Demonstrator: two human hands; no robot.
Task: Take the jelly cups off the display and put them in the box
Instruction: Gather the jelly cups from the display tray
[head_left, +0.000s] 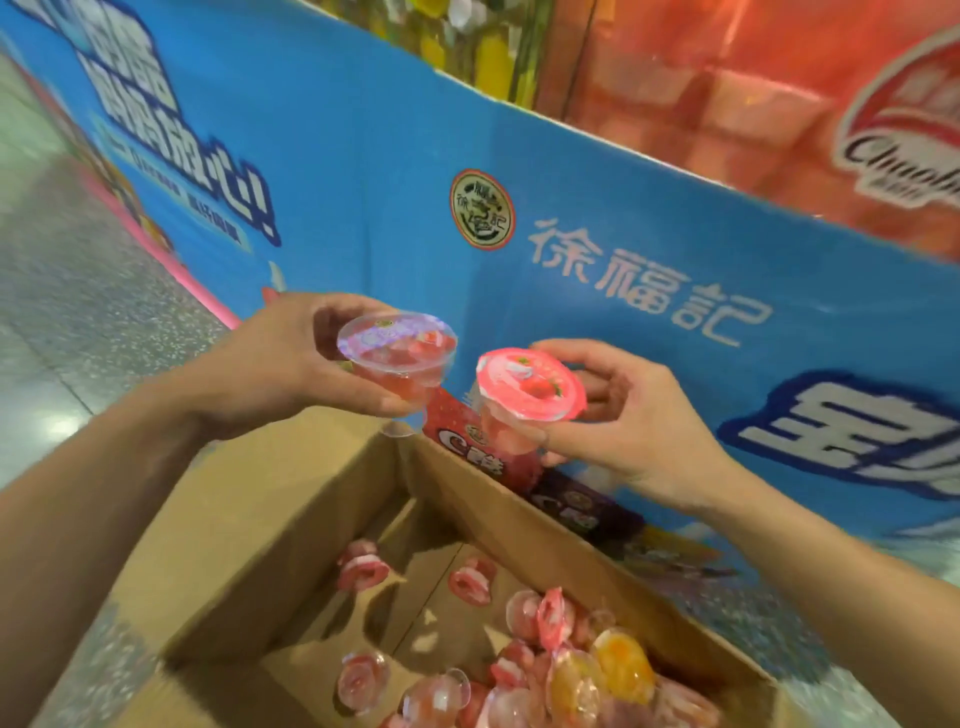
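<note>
My left hand (280, 364) grips a clear jelly cup with a pale, shiny lid (397, 345), fingers curled round its body. My right hand (623, 415) grips a second jelly cup with a pink strawberry lid (530, 384). Both cups hang upright above the far corner of the open cardboard box (291, 519). Several pink jelly cups (363, 571) and an orange one (623, 665) lie loose on the box's floor, mostly at the near right.
A tall blue printed display wall (597, 208) stands right behind the box. Over its top edge are red packaged goods (727, 104) and yellow items (488, 52). Speckled grey floor (78, 260) runs along the left. The box's left flap (249, 545) is folded out.
</note>
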